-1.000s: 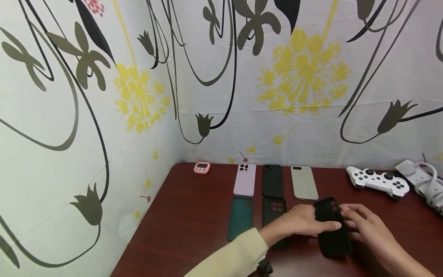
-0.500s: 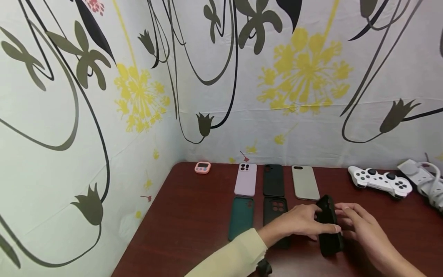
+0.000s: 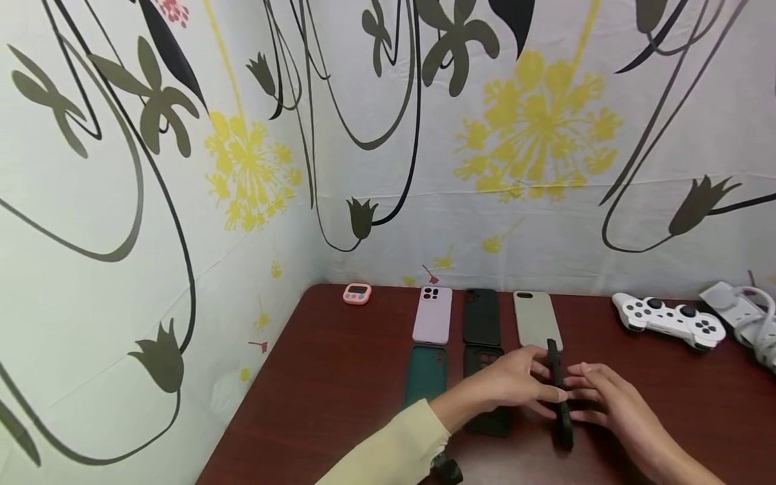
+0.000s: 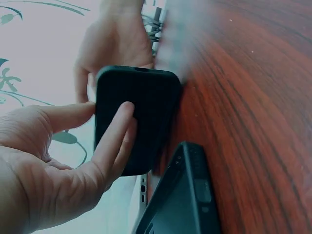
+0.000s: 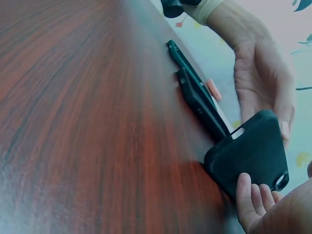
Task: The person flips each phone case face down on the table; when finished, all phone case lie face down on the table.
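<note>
A black phone case (image 3: 558,394) stands tipped up on its long edge on the dark red table (image 3: 339,384), between both hands. My left hand (image 3: 526,385), in a cream sleeve, holds it with the thumb along one side and the fingers (image 4: 113,141) flat on its back (image 4: 139,112). My right hand (image 3: 585,396) holds it from the other side, its fingertips (image 5: 251,197) at the case's lower end (image 5: 248,156). Just left of it lies another black case (image 3: 485,394) with round camera holes, partly hidden by my left hand.
Lying in rows are a lilac case (image 3: 433,314), a black case (image 3: 481,316), a grey-green case (image 3: 536,320) and a dark green case (image 3: 426,374). A pink timer (image 3: 356,294) sits at the back left. A white game controller (image 3: 669,320) and white cables (image 3: 742,310) lie right.
The black case lay nearly flat a second ago. Both hands have tipped it up onto its long edge and shifted it a little to the left.
</note>
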Motion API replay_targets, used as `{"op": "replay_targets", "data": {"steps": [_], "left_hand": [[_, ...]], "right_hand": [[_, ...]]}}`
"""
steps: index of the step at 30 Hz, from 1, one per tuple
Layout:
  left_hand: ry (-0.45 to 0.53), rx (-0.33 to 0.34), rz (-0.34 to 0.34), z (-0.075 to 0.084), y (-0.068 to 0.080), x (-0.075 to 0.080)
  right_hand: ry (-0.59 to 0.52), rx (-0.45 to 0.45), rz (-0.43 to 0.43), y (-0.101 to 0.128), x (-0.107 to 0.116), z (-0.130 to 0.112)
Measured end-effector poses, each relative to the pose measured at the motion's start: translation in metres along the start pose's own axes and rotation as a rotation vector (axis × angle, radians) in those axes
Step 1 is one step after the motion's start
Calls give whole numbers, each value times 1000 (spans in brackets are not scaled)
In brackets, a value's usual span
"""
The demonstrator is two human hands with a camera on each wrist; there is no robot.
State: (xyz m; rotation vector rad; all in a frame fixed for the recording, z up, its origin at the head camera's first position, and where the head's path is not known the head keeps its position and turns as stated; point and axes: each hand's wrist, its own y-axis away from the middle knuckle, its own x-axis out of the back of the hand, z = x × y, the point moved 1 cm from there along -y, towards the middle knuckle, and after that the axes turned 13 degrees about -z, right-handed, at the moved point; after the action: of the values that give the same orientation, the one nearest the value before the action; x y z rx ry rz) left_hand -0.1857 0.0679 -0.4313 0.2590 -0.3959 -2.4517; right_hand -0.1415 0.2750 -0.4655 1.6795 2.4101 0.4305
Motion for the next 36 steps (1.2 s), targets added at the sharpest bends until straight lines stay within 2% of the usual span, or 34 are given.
{"op": "replay_targets", "data": {"steps": [3,9,12,17,19,22,24,27,32,36], "left_hand": [[57,-14,-4,0,3,5],[44,-20,-6,-4,10,15],[28,-20,-10,-6,12,17],[-19,-27,-34,-9,15,21],[-37,-28,-37,-11,15,23],[-83,-22,-22,-13,14,23],[-137,-13,1,-14,12,21],[-272,1,44,-15,9,18],[-573,19,109,-15,7,11],[-760,56,161,-13,5,7]], "right_hand": [[11,-33,-6,-3,-3,1],[67,-85,-11,-6,-5,2],[178,-99,-4,-7,-7,2],[445,-108,48,-11,-9,0],[509,-78,80,-12,-10,-1],[539,-23,124,-12,-9,-1],[535,8,144,-11,-7,-1],[540,21,162,-10,-4,-2],[608,42,193,-10,0,-3],[677,77,204,-9,3,-3]]}}
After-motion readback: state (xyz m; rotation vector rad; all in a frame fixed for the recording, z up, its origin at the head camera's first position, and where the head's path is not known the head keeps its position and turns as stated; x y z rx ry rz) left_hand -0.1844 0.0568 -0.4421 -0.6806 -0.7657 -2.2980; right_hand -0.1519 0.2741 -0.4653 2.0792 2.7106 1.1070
